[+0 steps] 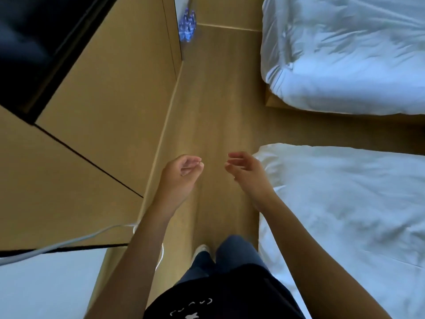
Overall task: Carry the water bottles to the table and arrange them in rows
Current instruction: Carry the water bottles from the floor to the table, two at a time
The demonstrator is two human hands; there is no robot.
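A cluster of blue-tinted water bottles (pixel 187 25) stands on the wooden floor far ahead, against the wall corner at the top of the view. My left hand (pixel 181 173) hangs in front of me with loosely curled fingers and holds nothing. My right hand (pixel 245 170) is level with it, fingers relaxed and slightly bent, also holding nothing. Both hands are far from the bottles, over the floor strip between the wall and the beds.
A bed with white duvet (pixel 345 215) lies close on my right, a second bed (pixel 345 54) farther ahead. A wooden wall panel (pixel 110 100) with a dark screen (pixel 34 42) runs on the left. A white cable (pixel 69 242) crosses a white surface (pixel 46 284) at lower left.
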